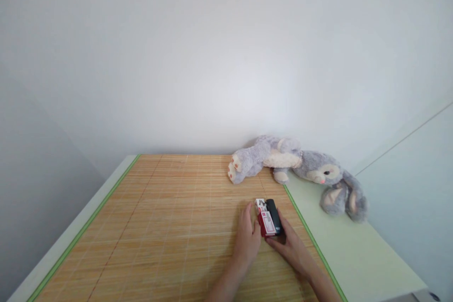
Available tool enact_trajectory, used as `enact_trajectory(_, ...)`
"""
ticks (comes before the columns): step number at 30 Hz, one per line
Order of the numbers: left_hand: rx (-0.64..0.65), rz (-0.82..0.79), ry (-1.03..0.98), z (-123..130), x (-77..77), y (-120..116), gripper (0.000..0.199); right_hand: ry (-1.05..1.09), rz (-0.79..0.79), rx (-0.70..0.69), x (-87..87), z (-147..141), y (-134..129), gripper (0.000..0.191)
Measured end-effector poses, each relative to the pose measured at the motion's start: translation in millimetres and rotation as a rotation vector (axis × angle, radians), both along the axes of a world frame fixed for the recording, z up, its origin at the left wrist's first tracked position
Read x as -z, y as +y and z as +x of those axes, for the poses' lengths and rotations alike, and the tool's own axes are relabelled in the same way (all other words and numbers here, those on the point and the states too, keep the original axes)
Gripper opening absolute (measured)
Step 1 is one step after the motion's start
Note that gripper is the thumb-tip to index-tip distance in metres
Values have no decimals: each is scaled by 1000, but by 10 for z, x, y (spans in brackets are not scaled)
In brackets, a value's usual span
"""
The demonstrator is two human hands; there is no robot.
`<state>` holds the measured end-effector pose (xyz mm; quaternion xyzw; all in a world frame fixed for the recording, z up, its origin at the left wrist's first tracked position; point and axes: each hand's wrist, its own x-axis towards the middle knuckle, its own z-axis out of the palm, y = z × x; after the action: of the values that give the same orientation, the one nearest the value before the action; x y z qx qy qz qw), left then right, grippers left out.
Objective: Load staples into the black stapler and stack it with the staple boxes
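Note:
A black stapler (273, 216) lies on the bamboo mat, side by side with a red and white box (268, 223). Just behind that box is a smaller white box (260, 205) with dark print on it. On the left of the boxes is my left hand (247, 236), thumb and forefinger apart, its fingertips at their sides. My right hand (290, 245) curls round the near right corner of the stapler, fingers along its right side and thumb at the near end. Its other fingers are partly hidden.
The bamboo mat (159, 226) with green edging covers most of the pale table (357, 250). A grey plush rabbit (283, 158) lies on its side at the back right, against the white wall (212, 56), its ears reaching past the mat.

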<state>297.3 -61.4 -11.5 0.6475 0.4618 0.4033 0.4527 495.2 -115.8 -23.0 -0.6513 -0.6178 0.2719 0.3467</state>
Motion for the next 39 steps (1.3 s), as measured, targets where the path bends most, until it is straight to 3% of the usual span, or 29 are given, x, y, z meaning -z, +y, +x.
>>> enact_trajectory(4,178,120,121,-418,-87,115,78,-16,-28,-16,45,72,-3,103)
enact_trajectory(8,247,180,193,-438,-188,176,86,-30,-11,-37,1,76,9,95)
enact_trajectory(17,255,229,251,-405,-287,204,82,-67,-14,-45,-72,23,5,90)
enact_trajectory(20,217,222,280,-573,-258,149,80,-72,-6,3,-164,-1,-86,100)
enact_trajectory(22,164,217,322,-832,-212,100,78,-91,31,75,-267,-70,-219,97)
enact_trajectory(24,84,237,417,-1187,-155,45,72,-132,117,157,-348,-215,-380,81)
enact_trajectory(26,-3,280,565,-1563,-99,-20,62,-137,185,144,-355,-451,-514,69)
enact_trajectory(30,-114,326,809,-2060,-26,-186,60,-244,135,-151,-128,-1096,-531,65)
enact_trajectory(34,-109,328,909,-2134,-2,-367,67,-367,61,-139,76,-1642,-331,71)
enact_trajectory(39,-137,322,914,-2079,16,-496,70,-408,86,-24,19,-1982,-152,69)
